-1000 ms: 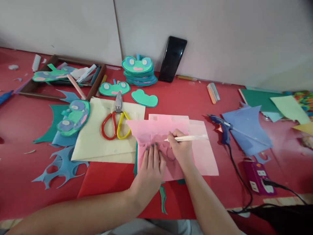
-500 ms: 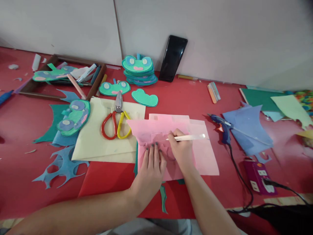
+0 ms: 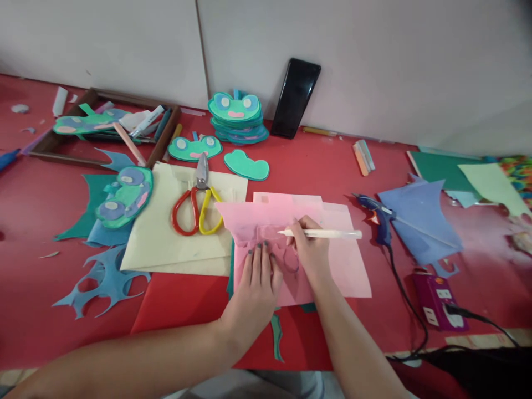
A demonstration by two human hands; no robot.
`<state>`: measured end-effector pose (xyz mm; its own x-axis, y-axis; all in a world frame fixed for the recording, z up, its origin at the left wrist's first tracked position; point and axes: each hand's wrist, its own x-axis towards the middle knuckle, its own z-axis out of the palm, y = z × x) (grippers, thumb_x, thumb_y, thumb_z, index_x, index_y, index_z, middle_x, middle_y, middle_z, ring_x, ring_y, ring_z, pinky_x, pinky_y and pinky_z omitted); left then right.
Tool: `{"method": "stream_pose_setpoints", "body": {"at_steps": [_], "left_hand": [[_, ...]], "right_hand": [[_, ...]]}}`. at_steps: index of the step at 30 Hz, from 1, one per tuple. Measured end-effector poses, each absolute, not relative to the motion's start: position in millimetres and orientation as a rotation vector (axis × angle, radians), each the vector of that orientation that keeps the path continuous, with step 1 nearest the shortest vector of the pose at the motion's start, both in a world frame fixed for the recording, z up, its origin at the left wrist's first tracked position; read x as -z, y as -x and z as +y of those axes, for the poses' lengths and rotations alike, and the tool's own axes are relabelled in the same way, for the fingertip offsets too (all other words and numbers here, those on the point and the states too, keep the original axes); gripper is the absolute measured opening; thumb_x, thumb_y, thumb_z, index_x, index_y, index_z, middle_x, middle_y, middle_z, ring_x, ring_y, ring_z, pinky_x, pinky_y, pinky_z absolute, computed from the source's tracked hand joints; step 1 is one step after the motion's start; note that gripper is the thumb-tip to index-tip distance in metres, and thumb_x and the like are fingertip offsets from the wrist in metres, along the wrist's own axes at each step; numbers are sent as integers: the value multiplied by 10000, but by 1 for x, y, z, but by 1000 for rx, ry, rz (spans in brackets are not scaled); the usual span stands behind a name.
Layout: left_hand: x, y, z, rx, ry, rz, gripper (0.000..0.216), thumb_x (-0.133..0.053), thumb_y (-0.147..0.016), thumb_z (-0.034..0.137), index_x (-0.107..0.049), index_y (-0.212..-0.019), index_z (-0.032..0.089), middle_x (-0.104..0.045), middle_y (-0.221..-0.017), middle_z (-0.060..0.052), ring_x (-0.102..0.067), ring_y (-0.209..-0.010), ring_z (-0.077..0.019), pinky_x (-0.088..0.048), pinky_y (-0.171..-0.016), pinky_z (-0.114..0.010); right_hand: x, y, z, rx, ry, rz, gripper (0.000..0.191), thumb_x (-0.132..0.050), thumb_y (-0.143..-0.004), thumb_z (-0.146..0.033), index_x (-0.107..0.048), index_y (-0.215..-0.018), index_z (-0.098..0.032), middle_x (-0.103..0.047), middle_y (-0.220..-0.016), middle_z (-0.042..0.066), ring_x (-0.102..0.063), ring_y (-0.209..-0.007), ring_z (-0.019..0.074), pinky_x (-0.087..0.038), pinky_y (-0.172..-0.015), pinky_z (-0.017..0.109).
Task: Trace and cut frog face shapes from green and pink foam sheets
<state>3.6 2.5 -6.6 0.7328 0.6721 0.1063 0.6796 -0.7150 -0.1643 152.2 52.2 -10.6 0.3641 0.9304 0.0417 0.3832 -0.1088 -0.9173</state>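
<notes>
Holding a white pen (image 3: 338, 234) in the right hand (image 3: 312, 252), with fingers clenched around it, pointing it leftward at pink sheets (image 3: 282, 207) between the near and far edges of the tabletop (image 3: 307, 166). Resting the left hand (image 3: 257, 285) on those sheets, with fingers released and flat, to the right of scissors (image 3: 201, 180).

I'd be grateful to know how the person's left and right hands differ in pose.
The left hand lies palm down, outstretched, while the right hand curls around a white pen. The right hand reaches nearer the pale wall than the left hand. Both are over pink sheets.
</notes>
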Motion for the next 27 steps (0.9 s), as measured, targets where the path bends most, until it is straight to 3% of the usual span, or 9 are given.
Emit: {"method": "stream_pose_setpoints", "body": {"at_steps": [12, 27], "left_hand": [[7, -6, 3, 107, 2714, -1081, 375, -347, -829, 123, -495, -1156, 13, -484, -1288, -264, -453, -1210, -324, -436, -984, -430], [7, -5, 3, 71, 2708, -1071, 378, -338, -838, 132, -480, -1168, 14, -491, -1285, -256, -445, -1212, -332, -435, -986, -429]], "right_hand": [[8, -148, 53, -838, 1601, -1339, 300, -512, -855, -342, -438, -597, -209, -482, -496, -47, -509, -507, 109, -408, -525, 223], [8, -146, 52, -781, 1665, -1343, 302, -499, -860, -324, -426, -591, -208, -467, -486, -54, -493, -484, 103, -404, -526, 224]]}}
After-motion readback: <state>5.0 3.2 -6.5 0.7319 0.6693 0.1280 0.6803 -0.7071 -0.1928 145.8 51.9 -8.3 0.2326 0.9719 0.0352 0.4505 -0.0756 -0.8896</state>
